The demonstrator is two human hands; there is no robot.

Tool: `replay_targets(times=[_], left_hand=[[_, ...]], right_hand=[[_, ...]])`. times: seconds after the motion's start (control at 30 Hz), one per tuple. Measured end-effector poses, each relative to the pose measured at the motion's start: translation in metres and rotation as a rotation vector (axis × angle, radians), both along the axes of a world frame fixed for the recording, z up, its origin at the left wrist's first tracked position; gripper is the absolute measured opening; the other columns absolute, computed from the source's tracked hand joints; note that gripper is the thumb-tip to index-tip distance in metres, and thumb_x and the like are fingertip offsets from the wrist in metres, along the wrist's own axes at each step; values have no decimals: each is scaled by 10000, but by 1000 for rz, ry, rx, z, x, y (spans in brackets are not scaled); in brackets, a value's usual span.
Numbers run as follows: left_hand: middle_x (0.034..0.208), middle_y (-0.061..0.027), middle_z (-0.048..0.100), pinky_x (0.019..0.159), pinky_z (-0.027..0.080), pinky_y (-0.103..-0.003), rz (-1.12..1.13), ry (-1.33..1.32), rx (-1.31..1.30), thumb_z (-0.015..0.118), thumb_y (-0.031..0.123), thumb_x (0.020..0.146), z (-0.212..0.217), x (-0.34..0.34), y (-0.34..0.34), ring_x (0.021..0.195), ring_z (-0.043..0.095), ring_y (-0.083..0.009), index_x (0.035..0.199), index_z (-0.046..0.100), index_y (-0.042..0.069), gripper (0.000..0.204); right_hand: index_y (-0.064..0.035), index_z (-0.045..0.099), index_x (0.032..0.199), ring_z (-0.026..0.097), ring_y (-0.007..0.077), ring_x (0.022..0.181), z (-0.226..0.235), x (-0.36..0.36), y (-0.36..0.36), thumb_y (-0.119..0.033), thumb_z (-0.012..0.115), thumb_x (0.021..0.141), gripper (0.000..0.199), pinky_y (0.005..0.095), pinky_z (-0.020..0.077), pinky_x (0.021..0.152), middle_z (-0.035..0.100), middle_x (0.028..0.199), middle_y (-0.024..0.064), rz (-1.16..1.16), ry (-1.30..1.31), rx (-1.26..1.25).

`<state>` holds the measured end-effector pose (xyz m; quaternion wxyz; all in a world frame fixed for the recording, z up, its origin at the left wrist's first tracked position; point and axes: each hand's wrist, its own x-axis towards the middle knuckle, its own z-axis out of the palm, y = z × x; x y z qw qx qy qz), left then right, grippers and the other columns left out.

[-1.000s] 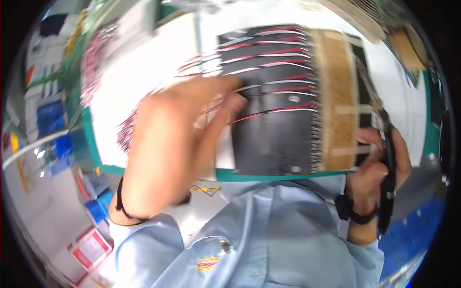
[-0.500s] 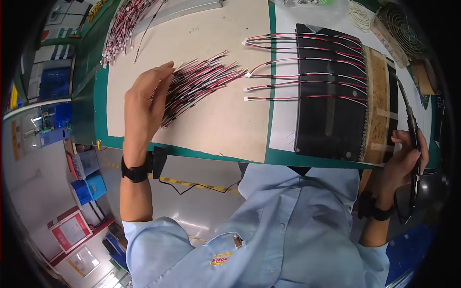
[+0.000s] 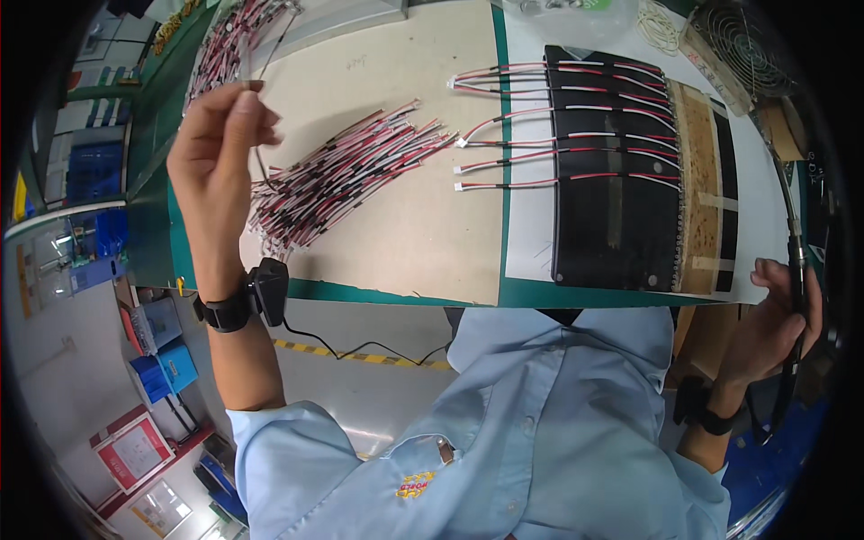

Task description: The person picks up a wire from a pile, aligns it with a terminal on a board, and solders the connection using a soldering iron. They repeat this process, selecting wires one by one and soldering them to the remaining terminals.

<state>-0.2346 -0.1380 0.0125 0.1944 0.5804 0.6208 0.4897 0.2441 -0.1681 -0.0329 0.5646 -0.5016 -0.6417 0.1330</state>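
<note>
The left hand (image 3: 220, 148) is raised above the tabletop (image 3: 423, 225), its fingertips pinched together on a thin red-and-black wire lead (image 3: 258, 166) that trails down to the loose heap of red-and-black wire leads (image 3: 346, 175) lying on the beige mat just beside it. The right hand (image 3: 774, 324), well apart at the tabletop's right edge, is clamped around a slim black pen-shaped tool with a cable (image 3: 796, 270), held upright. Between the two lies a black ribbed holder board (image 3: 612, 207) with a tan strip along its right side; six leads with white connector ends (image 3: 504, 135) are laid across its grooves in rows, their plugs reaching left onto the white sheet. A second, looser bunch of red-and-black leads (image 3: 229, 45) sits at the far left corner. The pinched lead looks tangled at its lower end with its neighbours, so lifting it could drag several others out of the heap or off the edge. The tool's cable might also sweep the laid rows askew. One board, two heaps, one tool.
</note>
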Motion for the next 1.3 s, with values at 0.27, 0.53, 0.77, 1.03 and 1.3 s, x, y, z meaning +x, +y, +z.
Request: replay_targets(times=[0.27, 0.53, 0.77, 1.03, 1.3], left_hand=[[684, -53, 565, 509, 369, -237, -436, 170, -370, 618, 15, 884, 19, 120, -49, 556, 468, -87, 910, 627, -17, 42], [666, -56, 571, 481, 377, -248, -675, 69, -485, 662, 29, 874, 21, 177, -58, 527, 493, -110, 883, 638, -16, 51], [698, -39, 613, 518, 398, -210, -699, -248, -584, 641, 45, 909, 13, 212, -45, 579, 522, -67, 904, 627, -26, 72], [651, -84, 632, 425, 308, -195, -751, -775, -1232, 611, 123, 921, 16, 224, -14, 450, 432, -47, 915, 616, -30, 153], [749, -41, 651, 541, 435, -187, -704, -650, -935, 659, 40, 909, 18, 235, -31, 640, 573, -40, 956, 610, -21, 91]], right_hand=[[41, 330, 1296, 692, 290, 849, 21, -71, -29, -360, 510, 897, 594, 360, 556, 771, 667, 966, 249, 452, 188, -302], [18, 413, 1169, 697, 158, 791, 18, -86, -26, 88, 715, 783, 495, 237, 528, 683, 680, 866, 148, 518, 207, -223], [15, 501, 1187, 693, 153, 839, 10, -61, -29, 74, 726, 783, 466, 233, 539, 685, 649, 973, 117, 495, 373, -325], [-8, 623, 1016, 698, 155, 799, 23, -39, -14, 32, 756, 753, 297, 269, 552, 712, 695, 934, 110, 600, 326, -432], [-10, 476, 1121, 683, 165, 729, 18, -38, -17, 74, 722, 766, 440, 251, 530, 622, 672, 864, 138, 635, 175, -282]])
